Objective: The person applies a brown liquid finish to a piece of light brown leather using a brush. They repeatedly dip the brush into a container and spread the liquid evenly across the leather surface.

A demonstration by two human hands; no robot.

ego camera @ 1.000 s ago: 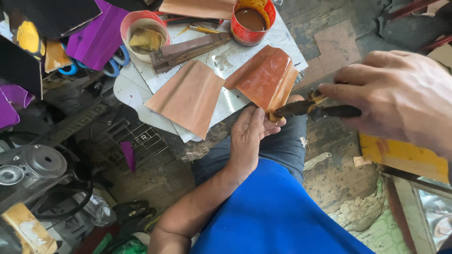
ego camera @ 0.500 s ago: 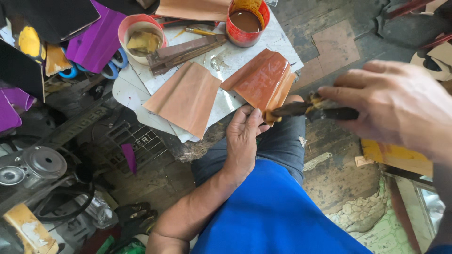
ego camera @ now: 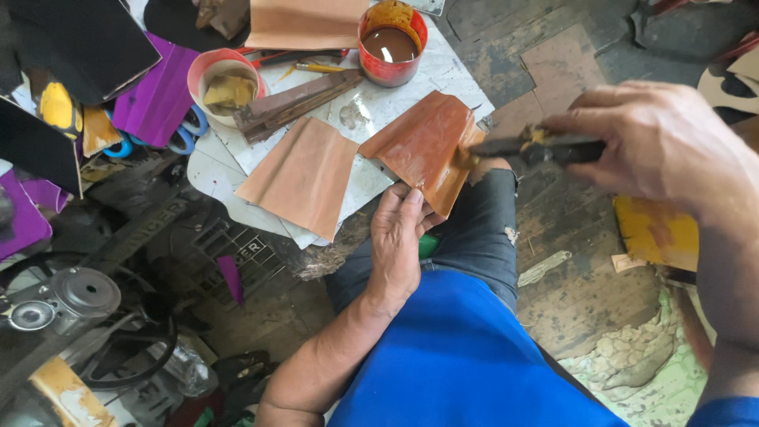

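Observation:
My left hand (ego camera: 400,236) grips the near edge of a shiny reddish-brown leather piece (ego camera: 424,142) that lies half on a white board (ego camera: 368,103) and half over my knee. My right hand (ego camera: 660,142) holds a dark brush (ego camera: 528,148) with its glue-covered tip touching the leather's right edge. A dull tan leather piece (ego camera: 303,175) lies flat to the left of the wet one. A red tin of brown glue (ego camera: 391,43) stands at the far side of the board.
A pink cup (ego camera: 219,81) with yellowish glue and dark strips (ego camera: 296,98) sit on the board. Purple sheets (ego camera: 158,95), scissors with blue handles (ego camera: 186,130) and black sheets (ego camera: 75,43) lie at left. A sewing machine wheel (ego camera: 75,296) is lower left. Yellow material (ego camera: 655,233) lies right.
The view has shifted slightly down and right. My right hand has drawn the brush along the leather's right edge; my left hand keeps holding the near edge.

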